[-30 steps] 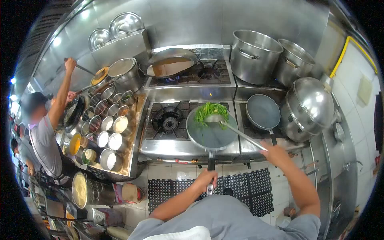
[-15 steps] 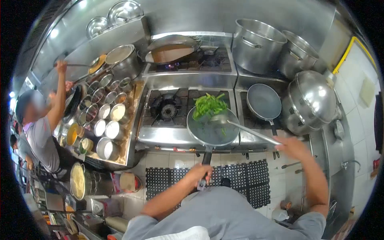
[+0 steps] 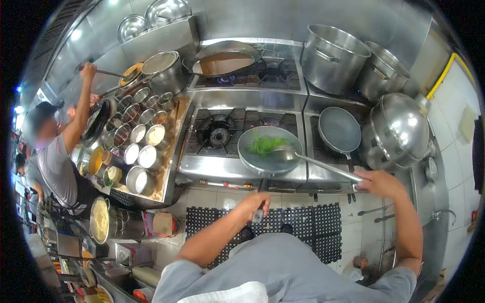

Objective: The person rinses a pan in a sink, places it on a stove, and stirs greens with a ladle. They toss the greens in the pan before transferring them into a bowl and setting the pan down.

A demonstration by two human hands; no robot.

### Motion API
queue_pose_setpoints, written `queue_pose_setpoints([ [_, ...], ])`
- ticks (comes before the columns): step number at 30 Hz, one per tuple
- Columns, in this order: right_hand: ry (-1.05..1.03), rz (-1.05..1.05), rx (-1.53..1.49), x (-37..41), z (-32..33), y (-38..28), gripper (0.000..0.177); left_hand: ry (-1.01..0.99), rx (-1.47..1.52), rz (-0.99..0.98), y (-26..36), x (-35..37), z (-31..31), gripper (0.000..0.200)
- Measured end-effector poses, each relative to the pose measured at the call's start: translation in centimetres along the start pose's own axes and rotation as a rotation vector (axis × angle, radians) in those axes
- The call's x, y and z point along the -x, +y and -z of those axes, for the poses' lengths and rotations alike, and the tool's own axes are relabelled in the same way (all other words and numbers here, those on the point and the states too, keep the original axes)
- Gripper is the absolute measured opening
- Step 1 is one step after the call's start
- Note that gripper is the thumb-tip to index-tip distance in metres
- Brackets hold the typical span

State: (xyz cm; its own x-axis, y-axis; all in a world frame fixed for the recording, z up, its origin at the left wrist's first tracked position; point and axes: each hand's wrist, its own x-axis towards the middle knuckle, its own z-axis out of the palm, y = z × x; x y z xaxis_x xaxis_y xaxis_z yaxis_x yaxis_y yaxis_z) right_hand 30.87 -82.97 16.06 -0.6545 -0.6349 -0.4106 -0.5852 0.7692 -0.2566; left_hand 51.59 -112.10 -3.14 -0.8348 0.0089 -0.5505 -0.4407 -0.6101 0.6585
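My left hand [image 3: 255, 206] is wrapped round the black handle of a frying pan [image 3: 252, 164] over the front burners. Inside the pan lie green vegetables [image 3: 268, 145], blurred by motion. A long steel ladle [image 3: 328, 166] is gripped near its end by my right hand [image 3: 380, 184]; its bowl rests in the pan, at the right of the greens. To the right, a second frying pan [image 3: 339, 129] sits on the stove, touched by neither hand.
A wok [image 3: 225, 59] with brown contents stands on a back burner. Tall steel pots [image 3: 336, 58] and a domed steamer [image 3: 396, 131] are at the right. Left are many containers [image 3: 147, 157] and a co-worker [image 3: 58, 151] holding a ladle.
The greens, before in a raised clump over the pan's far edge, now lie inside it. The pan sits more level and a little farther from me. The view has shifted slightly.
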Motion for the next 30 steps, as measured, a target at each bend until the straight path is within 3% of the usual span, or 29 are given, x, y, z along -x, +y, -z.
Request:
queue_pose_setpoints([
  [1,-0.037,0.033,-0.010,-0.1,0.3,0.5,0.041,0.001,-0.004,0.000,0.4,-0.9,-0.2,0.020],
  [2,0.107,0.199,0.012,-1.8,-1.8,2.2,0.041,0.046,-0.002,-0.007,0.7,-1.7,-0.7,0.020],
  [3,0.118,0.197,0.015,-2.4,-3.2,1.0,0.041,0.086,0.001,-0.019,1.1,-2.3,-1.2,0.020],
  [5,0.177,-0.102,0.213,-3.5,-5.4,-2.8,0.041,0.054,-0.102,-0.157,-2.5,-2.3,-0.8,0.017],
  [6,0.181,-0.102,0.213,-3.6,-6.7,-2.4,0.041,0.071,-0.104,-0.123,-3.5,-1.5,-0.9,0.017],
  [8,0.277,-0.100,-0.013,-3.3,-9.2,-1.3,0.041,0.110,-0.103,-0.049,-3.6,-0.5,-0.9,0.014],
  [9,0.257,-0.103,-0.012,-2.5,-9.9,-0.9,0.041,0.115,-0.092,-0.033,-3.7,-0.9,-0.6,0.014],
  [11,0.212,-0.100,-0.337,-1.1,-10.7,0.5,0.043,0.104,-0.060,0.002,-4.0,-2.9,0.7,0.012],
  [13,0.190,-0.076,-0.381,-0.9,-12.5,2.1,0.043,0.095,-0.089,-0.007,-4.4,-4.3,1.6,0.011],
  [16,0.196,-0.238,-0.602,-0.3,-13.8,1.3,0.044,0.107,0.086,-0.014,-4.2,-5.2,2.0,0.014],
  [19,0.218,-0.281,-0.499,-1.5,-13.9,-0.3,0.048,0.133,0.396,0.058,-4.8,-6.3,2.1,0.024],
  [21,0.279,-0.188,-0.364,-1.7,-13.6,-0.4,0.050,0.102,0.430,0.050,-4.8,-6.2,1.7,0.023],
  [23,0.025,-0.322,-0.645,-1.6,-11.9,0.1,0.050,0.079,0.444,0.064,-4.9,-6.4,2.2,0.023],
  [24,-0.006,-0.244,-0.689,-1.6,-10.8,1.7,0.050,-0.052,0.376,0.047,-5.2,-7.2,3.2,0.023],
  [25,0.092,-0.161,-0.605,-2.3,-10.3,3.7,0.050,-0.185,0.305,0.044,-5.1,-7.8,3.8,0.024],
  [26,0.234,0.272,-0.090,-4.2,-9.7,7.9,0.050,-0.161,0.233,-0.010,-3.4,-6.4,2.1,0.027],
  [27,-0.126,-0.006,-0.155,-3.5,-3.8,3.6,0.050,-0.115,0.195,-0.051,-1.8,-5.0,0.6,0.028],
  [28,-0.040,0.181,-0.103,-4.0,-2.6,4.6,0.050,-0.041,0.101,-0.049,0.3,-3.6,-0.9,0.031],
  [29,-0.209,-0.065,-0.095,-2.4,1.8,-1.2,0.047,-0.144,0.166,-0.044,0.9,-4.6,-0.1,0.031],
  [30,-0.071,0.183,0.193,-5.5,0.6,3.2,0.043,-0.082,0.265,0.018,2.2,-4.4,-0.8,0.031],
])
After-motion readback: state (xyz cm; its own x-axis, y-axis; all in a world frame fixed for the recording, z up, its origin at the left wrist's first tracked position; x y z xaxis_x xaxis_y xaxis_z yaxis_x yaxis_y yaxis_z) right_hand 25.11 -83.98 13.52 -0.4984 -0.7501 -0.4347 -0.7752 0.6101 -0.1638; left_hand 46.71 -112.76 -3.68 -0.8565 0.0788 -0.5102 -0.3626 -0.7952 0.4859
